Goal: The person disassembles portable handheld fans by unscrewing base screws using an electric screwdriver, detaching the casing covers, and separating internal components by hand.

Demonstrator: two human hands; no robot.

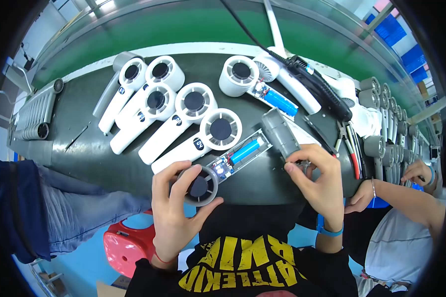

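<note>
My left hand (181,205) is closed around the round head of a grey handheld fan (201,187), near the bench's front edge. The fan's handle lies opened up, showing a blue battery (245,151) and a small circuit board (221,169) with lit digits. Between the thumb and fingers of my right hand (318,177) is the lower end of a grey handle cover (279,129), held apart from the handle. Several white handheld fans (220,129) lie in a row beyond my left hand. Farther back, an opened white fan (239,75) shows its own blue battery.
A black corded tool (322,91) lies at the back right, with pliers (352,148) and tweezers (313,129) nearer. More grey fans (376,96) stand at right, beside a co-worker's hand (360,196). Behind runs a green belt (193,27). A red stool (126,247) stands below left.
</note>
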